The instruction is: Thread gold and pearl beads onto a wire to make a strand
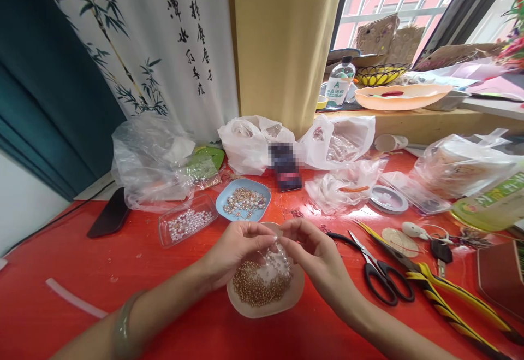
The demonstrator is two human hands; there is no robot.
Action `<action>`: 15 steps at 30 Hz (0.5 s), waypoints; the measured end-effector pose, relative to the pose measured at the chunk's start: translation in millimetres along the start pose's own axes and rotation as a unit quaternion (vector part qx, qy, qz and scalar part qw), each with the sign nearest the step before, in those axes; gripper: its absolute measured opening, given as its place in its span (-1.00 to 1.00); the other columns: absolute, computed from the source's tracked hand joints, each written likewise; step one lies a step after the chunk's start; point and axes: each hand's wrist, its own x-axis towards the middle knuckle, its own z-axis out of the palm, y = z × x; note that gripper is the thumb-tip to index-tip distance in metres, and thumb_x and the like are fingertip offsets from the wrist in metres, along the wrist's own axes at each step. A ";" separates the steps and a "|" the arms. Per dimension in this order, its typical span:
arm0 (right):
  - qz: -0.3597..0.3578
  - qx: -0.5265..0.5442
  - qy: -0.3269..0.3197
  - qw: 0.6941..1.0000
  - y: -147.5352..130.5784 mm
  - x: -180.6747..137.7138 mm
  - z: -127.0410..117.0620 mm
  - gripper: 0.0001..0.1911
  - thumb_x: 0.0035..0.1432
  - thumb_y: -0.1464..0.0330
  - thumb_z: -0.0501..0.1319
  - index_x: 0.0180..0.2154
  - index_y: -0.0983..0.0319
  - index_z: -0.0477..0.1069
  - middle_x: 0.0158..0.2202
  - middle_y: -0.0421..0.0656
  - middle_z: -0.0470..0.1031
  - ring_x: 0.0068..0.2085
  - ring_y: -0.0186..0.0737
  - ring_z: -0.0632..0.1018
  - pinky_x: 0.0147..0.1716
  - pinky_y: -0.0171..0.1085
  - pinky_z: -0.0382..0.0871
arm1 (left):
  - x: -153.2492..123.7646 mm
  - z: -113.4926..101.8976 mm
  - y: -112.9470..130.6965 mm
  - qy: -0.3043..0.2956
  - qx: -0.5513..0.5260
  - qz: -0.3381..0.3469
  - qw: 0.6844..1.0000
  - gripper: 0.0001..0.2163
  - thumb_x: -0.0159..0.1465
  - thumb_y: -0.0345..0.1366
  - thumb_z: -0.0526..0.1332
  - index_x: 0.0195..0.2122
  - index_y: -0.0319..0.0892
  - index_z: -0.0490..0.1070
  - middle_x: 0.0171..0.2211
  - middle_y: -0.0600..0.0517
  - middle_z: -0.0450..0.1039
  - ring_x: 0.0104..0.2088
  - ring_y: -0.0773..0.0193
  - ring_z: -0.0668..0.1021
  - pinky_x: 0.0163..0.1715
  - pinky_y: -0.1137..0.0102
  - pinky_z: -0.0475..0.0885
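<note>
My left hand (239, 248) and my right hand (317, 251) meet above a pale bowl (262, 310), fingertips pinched close together. Between them is a string of small clear beads (279, 259), which hangs down over the bowl; its thread is too fine to make out. A pile of gold beads (256, 286) lies in the bowl. Just beyond my hands stands a blue dish (223, 207) with mixed gold and pearly beads (244, 201). To its left, a clear plastic tray (164, 234) holds white pearl beads (190, 224).
Black-handled scissors (380, 278) and yellow-black pliers (434, 283) lie to the right, near a key (441, 253). Plastic bags (151, 158) and a phone (286, 174) line the back. A spool (388, 199) sits behind the scissors. A dark flat object (109, 215) lies left.
</note>
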 end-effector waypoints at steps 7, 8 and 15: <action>-0.136 -0.166 -0.012 0.977 5.0 0.3 -3.9 -0.87 0.04 0.38 0.13 -0.33 0.19 0.43 -0.45 -0.17 0.39 -0.45 -0.32 0.41 -0.52 -0.33 0.29 | 0.4 -0.9 -2.1 0.002 -0.006 -0.002 1.000 -0.82 -0.04 -0.26 0.31 -0.57 -0.28 0.41 -0.58 0.08 0.35 -0.58 0.47 0.37 -0.56 0.52 0.26; -0.157 -0.180 -0.011 0.971 6.1 0.5 -4.2 -0.86 0.04 0.39 0.13 -0.32 0.18 0.44 -0.44 -0.17 0.40 -0.45 -0.31 0.41 -0.52 -0.33 0.30 | 0.3 -0.7 -1.7 0.002 -0.003 -0.001 1.000 -0.82 -0.03 -0.25 0.31 -0.57 -0.28 0.41 -0.59 0.08 0.35 -0.58 0.47 0.37 -0.56 0.52 0.26; -0.225 -0.249 -0.006 0.942 11.0 1.1 -4.5 -0.82 0.07 0.43 0.08 -0.34 0.20 0.46 -0.44 -0.12 0.43 -0.44 -0.28 0.45 -0.48 -0.29 0.35 | -0.1 -0.4 0.6 0.000 0.028 0.008 1.000 -0.81 0.00 -0.24 0.29 -0.57 -0.29 0.44 -0.59 0.06 0.38 -0.56 0.46 0.39 -0.52 0.53 0.27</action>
